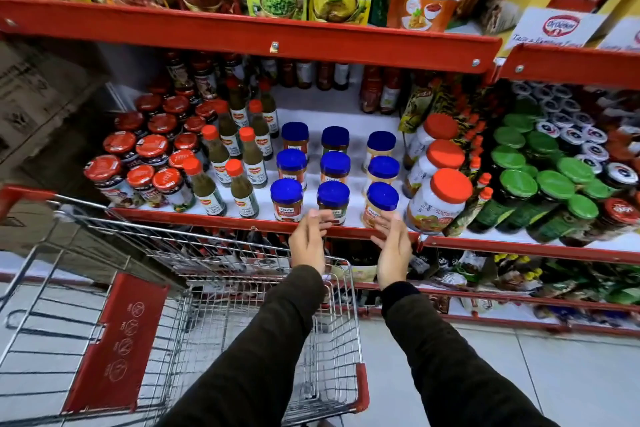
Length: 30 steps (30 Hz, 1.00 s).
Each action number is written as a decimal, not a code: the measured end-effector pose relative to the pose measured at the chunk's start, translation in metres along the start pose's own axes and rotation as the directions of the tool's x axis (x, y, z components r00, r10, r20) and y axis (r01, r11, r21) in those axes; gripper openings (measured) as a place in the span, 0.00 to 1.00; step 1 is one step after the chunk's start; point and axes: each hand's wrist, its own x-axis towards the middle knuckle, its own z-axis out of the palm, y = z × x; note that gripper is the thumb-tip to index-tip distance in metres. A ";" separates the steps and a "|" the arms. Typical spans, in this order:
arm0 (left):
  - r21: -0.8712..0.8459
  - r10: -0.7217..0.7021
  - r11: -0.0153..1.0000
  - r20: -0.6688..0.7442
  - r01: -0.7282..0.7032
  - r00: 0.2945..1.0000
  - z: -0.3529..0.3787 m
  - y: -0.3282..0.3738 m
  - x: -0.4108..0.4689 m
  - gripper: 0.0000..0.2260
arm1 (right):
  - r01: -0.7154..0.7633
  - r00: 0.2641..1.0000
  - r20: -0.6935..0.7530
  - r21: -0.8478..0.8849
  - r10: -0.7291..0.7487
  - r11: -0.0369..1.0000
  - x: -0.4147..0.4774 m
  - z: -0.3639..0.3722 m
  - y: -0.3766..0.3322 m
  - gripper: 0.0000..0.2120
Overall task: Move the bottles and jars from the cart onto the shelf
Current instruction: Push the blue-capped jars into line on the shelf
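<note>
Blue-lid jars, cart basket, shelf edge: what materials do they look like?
Blue-lid jars: clear bodies, glass or plastic, can't tell; contents show through. Lids look like glossy moulded plastic with soft highlights.
Cart basket: thin silver wire grid, likely plated steel, with red plastic-looking corner trim.
Shelf edge: flat folded strip in glossy red, probably painted sheet metal; the shelf above shows screw heads.
</note>
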 end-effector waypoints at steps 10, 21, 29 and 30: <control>0.052 -0.283 0.957 0.392 0.286 0.875 0.067 0.033 0.006 0.30 | -0.101 0.985 0.142 -0.005 0.101 0.995 0.018 -0.020 -0.003 0.40; -0.009 -0.278 0.948 0.456 0.317 0.845 0.078 0.021 0.013 0.28 | -0.075 0.962 0.262 -0.026 0.079 0.997 0.037 -0.024 -0.024 0.37; 0.017 -0.320 0.938 0.422 0.346 0.848 0.075 0.014 0.008 0.29 | -0.053 0.946 0.311 -0.113 0.086 0.992 0.053 -0.033 -0.015 0.46; 0.025 -0.329 0.936 0.423 0.352 0.844 0.074 0.015 0.007 0.29 | -0.052 0.945 0.315 -0.124 0.089 0.991 0.054 -0.033 -0.015 0.46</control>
